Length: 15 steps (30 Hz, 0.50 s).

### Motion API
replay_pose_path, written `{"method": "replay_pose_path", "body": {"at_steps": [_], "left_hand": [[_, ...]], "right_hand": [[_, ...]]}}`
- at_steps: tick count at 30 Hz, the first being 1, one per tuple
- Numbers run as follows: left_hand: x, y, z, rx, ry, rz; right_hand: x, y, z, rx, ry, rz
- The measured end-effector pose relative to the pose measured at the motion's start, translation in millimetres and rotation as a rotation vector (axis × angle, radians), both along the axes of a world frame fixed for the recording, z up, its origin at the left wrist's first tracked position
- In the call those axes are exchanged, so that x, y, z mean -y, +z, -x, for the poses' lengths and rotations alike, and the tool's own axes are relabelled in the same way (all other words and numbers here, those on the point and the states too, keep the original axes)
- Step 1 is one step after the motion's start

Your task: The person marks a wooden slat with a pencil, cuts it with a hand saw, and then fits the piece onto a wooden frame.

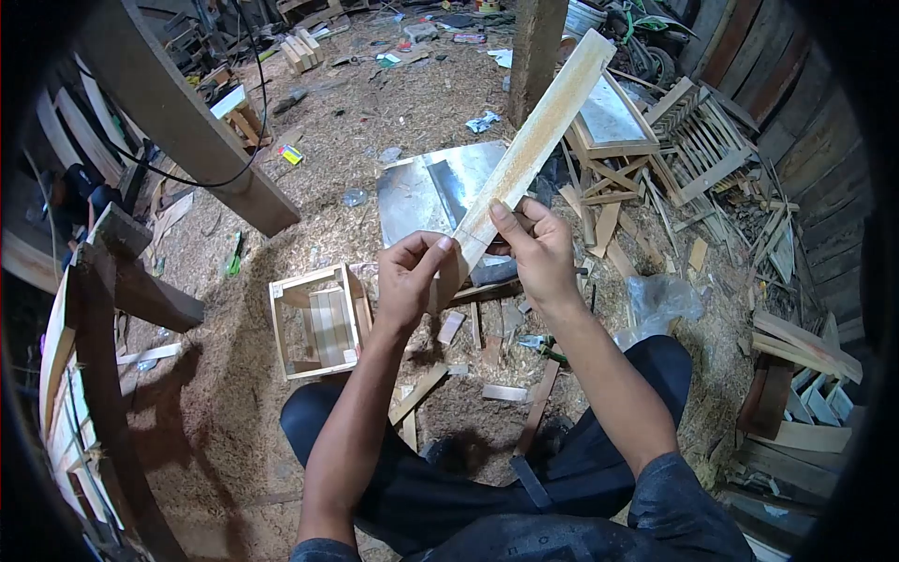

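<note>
I hold a long, pale wooden slat that slants up and away to the right, dusted with sawdust. My left hand grips its near end, thumb on top. My right hand clasps the slat just above, thumb pressed on its face. Both hands hover above my knees in dark trousers.
A small open wooden box frame sits on the sawdust floor to the left. A metal sheet lies beyond my hands. Offcuts litter the ground by my legs. Slatted frames and scrap pile up at right; a thick beam leans at left.
</note>
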<state>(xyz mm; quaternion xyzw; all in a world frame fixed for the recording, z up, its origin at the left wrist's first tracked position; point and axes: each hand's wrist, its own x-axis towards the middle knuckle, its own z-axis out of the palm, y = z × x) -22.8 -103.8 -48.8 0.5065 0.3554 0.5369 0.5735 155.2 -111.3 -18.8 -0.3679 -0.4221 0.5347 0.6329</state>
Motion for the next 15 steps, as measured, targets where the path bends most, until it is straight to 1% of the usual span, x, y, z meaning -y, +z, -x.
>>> {"method": "replay_pose_path", "body": {"at_steps": [2,3,4,6,7,9,10,11,12,14,15], "left_hand": [[-2,-3,-2,-0.002,-0.011,-0.069],[-5,-1,6,-0.094,-0.102,-0.023],[-6,0,6,-0.091,-0.098,-0.031],[-7,5,3,-0.509,0.041,-0.299],[-10,4,3,-0.494,0.03,-0.361],[-12,3,0,-0.374,0.012,-0.199],[-14,1,-1,-0.305,0.02,-0.115],[-19,-3,3,-0.306,-0.003,-0.129],[-23,-14,5,-0.221,-0.019,-0.188],[-15,10,7,-0.334,0.016,-0.238],[-15,14,6,-0.356,0.031,-0.324]], "right_hand": [[-1,-2,-1,0.015,0.01,-0.02],[-1,-4,-1,0.017,0.011,-0.025],[-1,-6,-1,0.047,-0.009,-0.03],[-4,-12,0,0.077,-0.02,-0.049],[-6,-18,0,0.146,-0.014,-0.065],[-5,-27,-2,0.276,0.016,-0.059],[-3,-28,-4,0.503,-0.02,-0.086],[0,-27,-3,0.559,-0.032,-0.119],[3,-27,1,0.607,-0.045,-0.151],[0,-34,6,0.602,-0.092,-0.268],[-2,-39,6,0.515,-0.067,-0.238]]}}
